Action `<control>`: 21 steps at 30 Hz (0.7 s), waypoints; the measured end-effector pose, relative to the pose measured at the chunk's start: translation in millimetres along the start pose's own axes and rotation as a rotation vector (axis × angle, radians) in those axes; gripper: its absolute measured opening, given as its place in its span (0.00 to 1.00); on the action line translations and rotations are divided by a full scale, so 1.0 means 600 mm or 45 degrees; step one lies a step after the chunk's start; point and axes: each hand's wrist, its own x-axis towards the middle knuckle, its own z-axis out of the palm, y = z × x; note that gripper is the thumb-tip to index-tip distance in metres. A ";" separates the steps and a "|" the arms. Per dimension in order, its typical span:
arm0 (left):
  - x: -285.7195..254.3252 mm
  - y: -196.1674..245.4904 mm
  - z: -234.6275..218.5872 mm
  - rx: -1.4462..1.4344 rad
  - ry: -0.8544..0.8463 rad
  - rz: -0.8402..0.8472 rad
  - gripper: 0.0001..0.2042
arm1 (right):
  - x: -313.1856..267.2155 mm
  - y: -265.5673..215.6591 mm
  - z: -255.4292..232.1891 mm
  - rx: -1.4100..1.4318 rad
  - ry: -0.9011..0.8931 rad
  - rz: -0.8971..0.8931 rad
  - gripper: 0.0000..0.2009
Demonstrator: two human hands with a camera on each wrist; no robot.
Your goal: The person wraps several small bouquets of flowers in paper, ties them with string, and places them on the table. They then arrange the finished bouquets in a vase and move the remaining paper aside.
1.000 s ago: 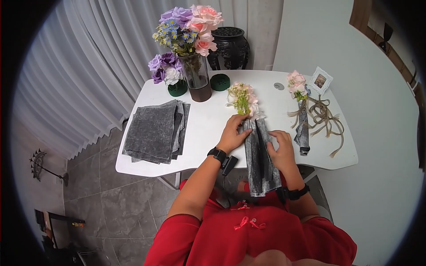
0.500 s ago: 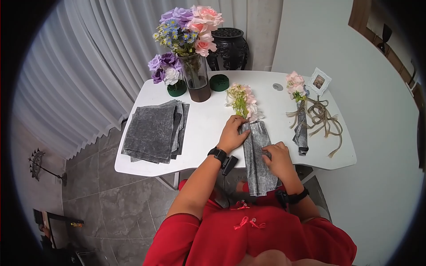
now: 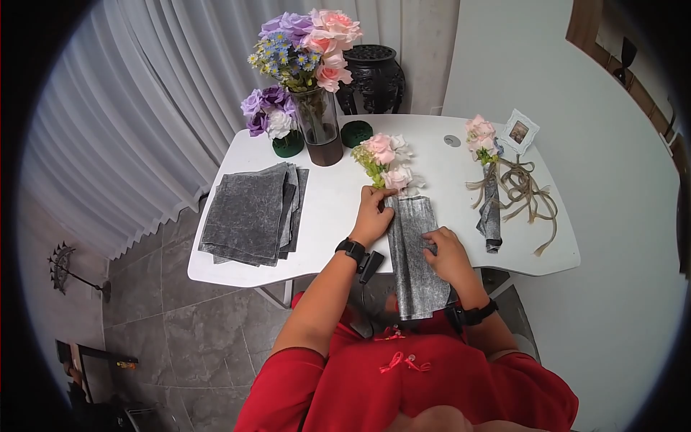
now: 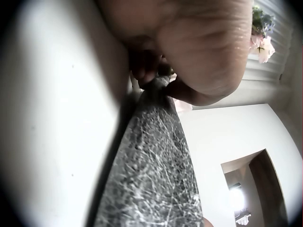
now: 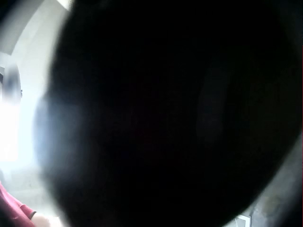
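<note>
A bouquet of pink and white artificial flowers (image 3: 389, 153) lies on the white table, a dark grey wrapping sheet (image 3: 414, 255) around its lower part and hanging past the front edge. My left hand (image 3: 375, 216) grips the rolled left side of the sheet just below the blooms. Thumb and fingers close around its narrow end in the left wrist view. Relaxed fingers of my right hand (image 3: 452, 259) rest on the flatter right part. The right wrist view is almost wholly blocked by something dark.
A stack of grey sheets (image 3: 245, 212) lies at left. Behind stand a tall flower vase (image 3: 322, 126), a purple-and-white arrangement (image 3: 268, 111) and a green foam block (image 3: 355, 134). At right are a wrapped bouquet (image 3: 491, 205), tangled cord (image 3: 533, 191) and a white photo frame (image 3: 520, 132).
The bouquet has turned and shifted left, bringing pink roses to the top. The sheet's raised right flap now lies flatter, and my right hand has moved left from beside it onto it.
</note>
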 end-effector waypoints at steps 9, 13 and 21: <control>-0.006 0.017 0.008 0.294 0.145 0.069 0.13 | 0.007 0.001 -0.003 0.084 0.102 0.027 0.17; -0.005 0.014 0.007 0.354 0.107 0.109 0.13 | 0.018 0.008 -0.014 0.174 0.048 0.209 0.22; -0.004 0.002 0.011 0.365 0.164 0.087 0.14 | 0.074 0.047 -0.011 0.128 -0.045 0.368 0.26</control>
